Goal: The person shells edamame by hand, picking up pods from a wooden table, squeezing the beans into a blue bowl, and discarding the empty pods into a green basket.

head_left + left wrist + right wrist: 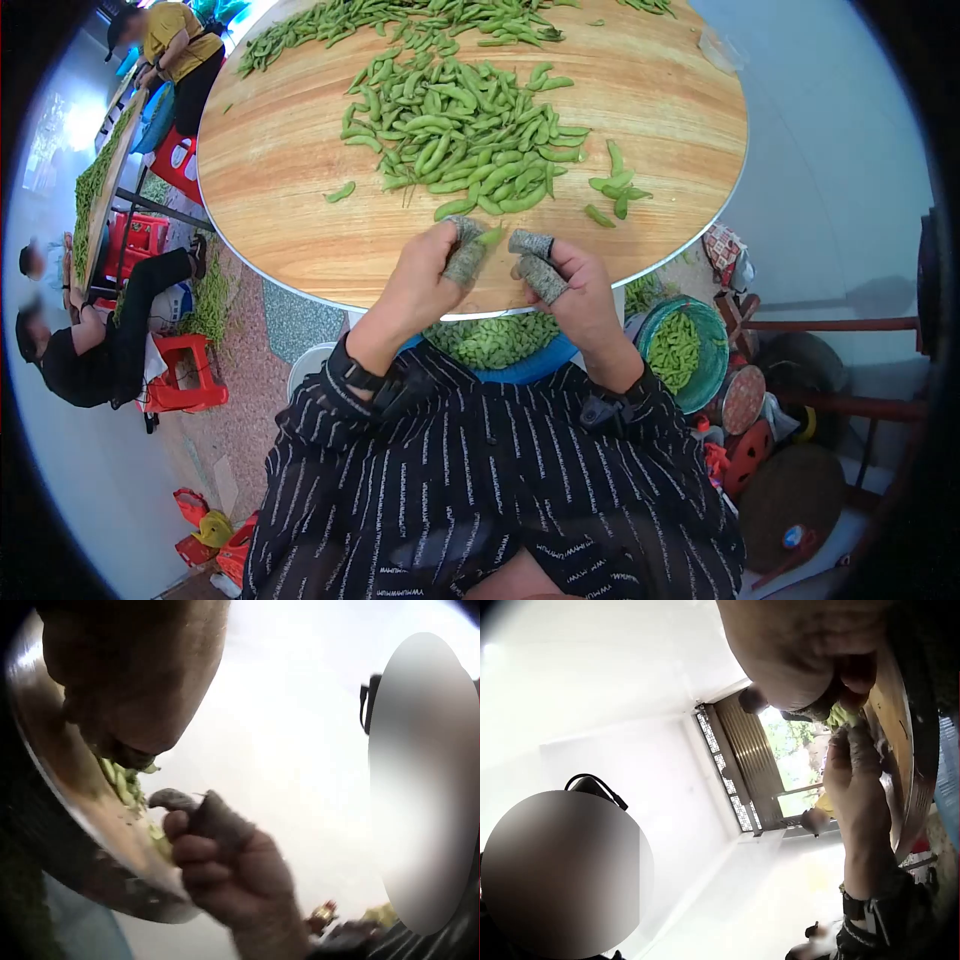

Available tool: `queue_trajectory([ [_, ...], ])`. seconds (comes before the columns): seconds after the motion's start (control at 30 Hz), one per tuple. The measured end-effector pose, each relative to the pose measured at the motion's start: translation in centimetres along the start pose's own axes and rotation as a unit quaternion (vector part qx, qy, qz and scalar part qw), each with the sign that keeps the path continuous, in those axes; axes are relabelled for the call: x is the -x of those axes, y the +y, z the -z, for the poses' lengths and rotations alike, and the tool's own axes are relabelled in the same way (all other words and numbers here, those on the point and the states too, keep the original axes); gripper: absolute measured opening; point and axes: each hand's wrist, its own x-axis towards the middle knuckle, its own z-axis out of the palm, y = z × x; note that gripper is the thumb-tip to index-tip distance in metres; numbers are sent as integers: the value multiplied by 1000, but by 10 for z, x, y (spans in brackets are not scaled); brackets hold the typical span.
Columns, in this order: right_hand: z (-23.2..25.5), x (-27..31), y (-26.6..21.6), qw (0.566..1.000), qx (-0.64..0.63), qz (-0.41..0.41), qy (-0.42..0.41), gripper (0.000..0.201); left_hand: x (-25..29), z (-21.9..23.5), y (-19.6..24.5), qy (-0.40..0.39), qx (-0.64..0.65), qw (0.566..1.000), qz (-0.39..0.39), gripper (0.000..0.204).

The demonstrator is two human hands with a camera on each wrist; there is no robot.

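Between the wrapped thumb and forefinger of my left hand (425,275) a green pod (490,237) is pinched, over the table's near edge. My right hand (585,300) is just right of it, its wrapped thumb and forefinger bent close together, with no pod visible between them. In the left wrist view the right hand (232,877) has its other fingers curled in. The right wrist view shows the left hand (861,795) near a bit of green (841,716). A heap of pods (460,130) lies beyond both hands on the round wooden table (290,200).
Below the table edge sits a blue basin of pods (490,342). A green bucket (722,355) with pods stands at the right. A few loose pods (620,185) lie right of the heap. Other people (180,50) sit at a table on the left, near red stools (185,375).
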Motion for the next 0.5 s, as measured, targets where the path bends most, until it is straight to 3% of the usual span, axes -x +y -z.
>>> queue_trajectory([
  [0.07, -3, 0, -4, 999, -28, 6, -16, 18, 3, 10, 12, -70, 233, 963, 113, 16],
  [0.1, -3, 0, -5, 998, -32, 7, -49, 16, 5, 10, 13, -68, 218, 972, 61, 15],
  [0.2, -5, 1, -9, 995, -46, 11, -85, 13, 7, 14, 24, -72, 226, 971, 30, 12],
  [0.5, -3, 4, -4, 994, -46, 36, -92, 9, 11, 10, 16, -112, 220, 969, 30, 11],
])
